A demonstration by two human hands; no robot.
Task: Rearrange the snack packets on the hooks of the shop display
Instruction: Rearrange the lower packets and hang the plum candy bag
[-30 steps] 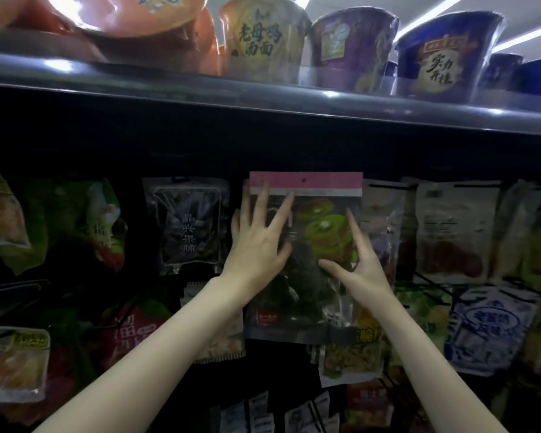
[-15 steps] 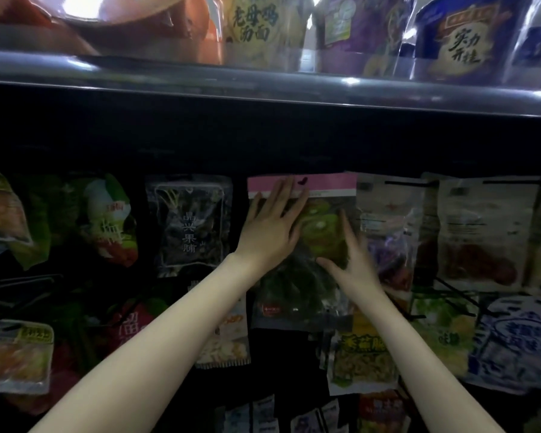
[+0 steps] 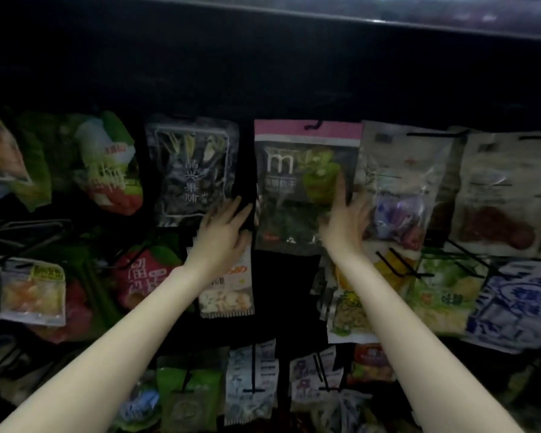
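Observation:
A dark snack packet with a pink top band and green kiwi picture [image 3: 297, 170] hangs from a black hook [image 3: 313, 125] in the top row. My left hand [image 3: 224, 228] is below and to its left, fingers spread and straight, off the packet and over the dark gap beside the black packet [image 3: 191, 170]. My right hand [image 3: 345, 220] rests with straight fingers against the pink-banded packet's lower right side, its fingertips reaching up along the right edge.
More packets hang on hooks all around: green and red ones [image 3: 107, 164] at left, pale ones [image 3: 400, 182] at right, lower rows of nuts [image 3: 225, 292] and blue-white bags [image 3: 519, 304]. Bare black hooks [image 3: 397, 264] jut out at right. A metal shelf edge [image 3: 388, 14] runs overhead.
My left hand has slid down off the pink-banded packet to its lower left. The right hand shifted to the packet's right edge. The view tilted down, hiding the noodle cups above.

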